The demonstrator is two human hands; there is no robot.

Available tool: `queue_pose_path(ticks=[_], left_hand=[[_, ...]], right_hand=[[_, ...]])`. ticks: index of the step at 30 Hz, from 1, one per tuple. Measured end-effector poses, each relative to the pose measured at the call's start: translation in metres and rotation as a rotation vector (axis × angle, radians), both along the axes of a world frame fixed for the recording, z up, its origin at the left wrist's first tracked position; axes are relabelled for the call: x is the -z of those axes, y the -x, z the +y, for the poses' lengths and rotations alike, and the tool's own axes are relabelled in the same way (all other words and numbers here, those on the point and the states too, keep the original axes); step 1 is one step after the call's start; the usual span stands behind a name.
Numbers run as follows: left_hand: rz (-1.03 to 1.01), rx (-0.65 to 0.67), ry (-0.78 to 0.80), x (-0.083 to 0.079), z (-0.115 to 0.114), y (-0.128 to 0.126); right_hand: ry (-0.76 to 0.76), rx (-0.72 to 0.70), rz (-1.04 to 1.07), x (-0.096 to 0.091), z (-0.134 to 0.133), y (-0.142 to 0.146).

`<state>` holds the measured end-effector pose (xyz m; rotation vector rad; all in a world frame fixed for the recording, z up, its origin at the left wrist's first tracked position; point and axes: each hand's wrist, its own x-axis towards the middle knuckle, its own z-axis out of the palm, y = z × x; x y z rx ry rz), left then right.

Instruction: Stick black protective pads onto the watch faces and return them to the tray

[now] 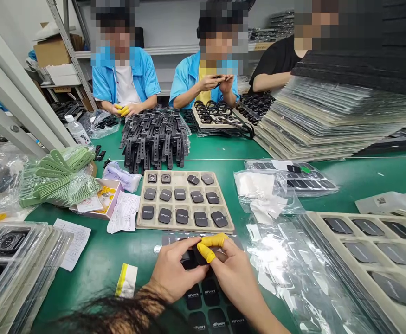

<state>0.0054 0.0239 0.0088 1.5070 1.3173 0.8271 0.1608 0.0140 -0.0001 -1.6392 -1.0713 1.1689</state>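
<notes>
My left hand [175, 271] and my right hand [232, 264] meet in front of me, fingers closed on a small dark watch body [200, 256] that they mostly hide. Yellow finger cots [208, 250] cover the thumb and forefinger of my right hand. Beneath my hands lies a sheet with rows of black square screen films [210, 292] marked "HiFuture". Just beyond is a beige tray [175, 180] of compartments; most hold black squares with the same mark, and two at the back left hold watch bodies [159, 178] with their sensor backs up.
Tray stacks flank me: clear ones [46, 260] at left, beige ones [354, 278] at right beside shiny plastic sheets [286, 260]. Green straps [65, 178] lie over a pink box [114, 204]. Several people sit opposite, behind piled black watches [154, 139] and a tall tray stack [321, 116].
</notes>
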Motion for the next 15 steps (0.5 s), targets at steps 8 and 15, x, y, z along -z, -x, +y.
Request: queue_pose_path(ticks=[8,15], left_hand=[[0.073,-0.014,0.062,-0.006,0.004,0.004],[0.126,-0.031,0.067,-0.012,0.005,0.004]], right_hand=[[-0.009,0.042,0.044,-0.028,0.007,-0.012],[-0.214,0.318,-0.357,-0.051,-0.021,-0.125]])
